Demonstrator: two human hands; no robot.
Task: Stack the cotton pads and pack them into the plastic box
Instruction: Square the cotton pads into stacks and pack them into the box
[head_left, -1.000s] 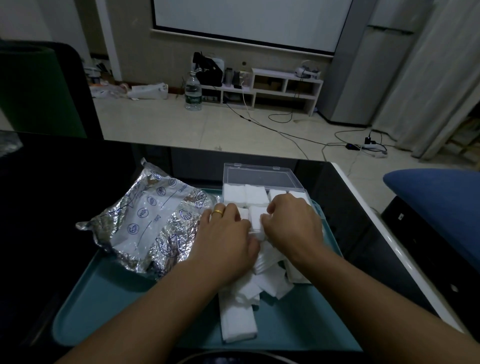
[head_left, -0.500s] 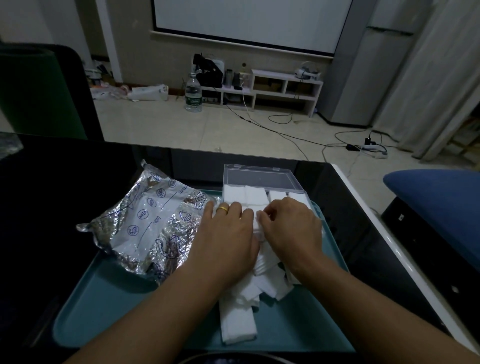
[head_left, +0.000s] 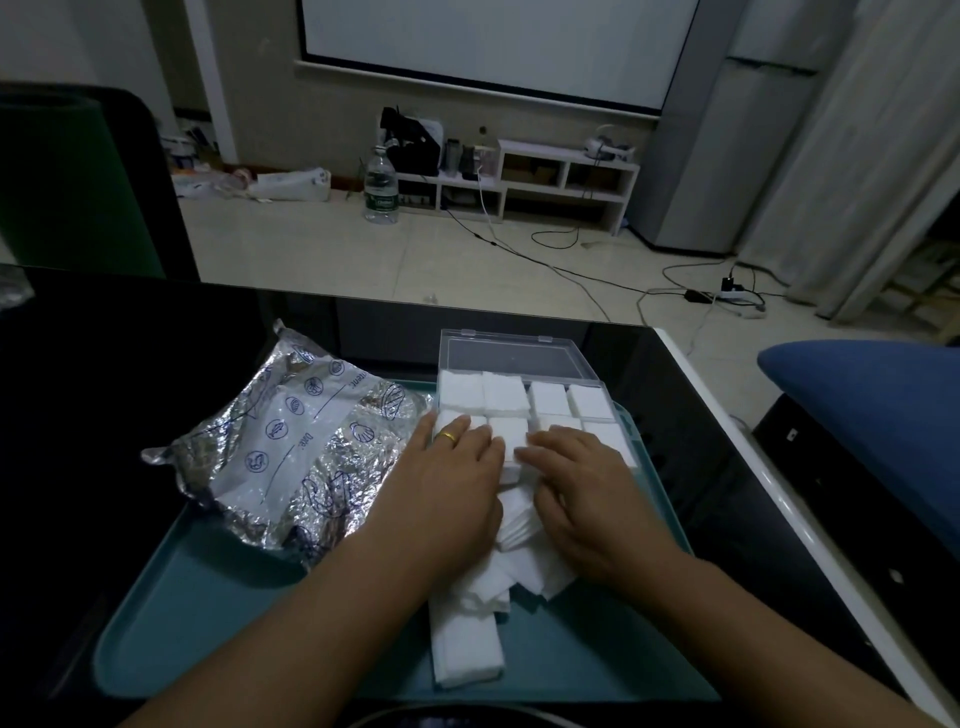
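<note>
White cotton pads (head_left: 524, 402) fill the clear plastic box (head_left: 519, 364) in rows, the box standing at the far edge of the teal tray (head_left: 218, 613) with its lid tilted open behind; the left hand (head_left: 447, 499) lies flat, fingers extended, fingertips pressing the near-left pads in the box; the right hand (head_left: 582, 499) lies flat alongside, fingers extended onto the near-right pads; neither hand grips anything; a loose pile of pads (head_left: 488, 597) lies on the tray beneath both wrists, nearer the person; a crumpled foil bag (head_left: 291, 447) lies on the tray just left of the box.
</note>
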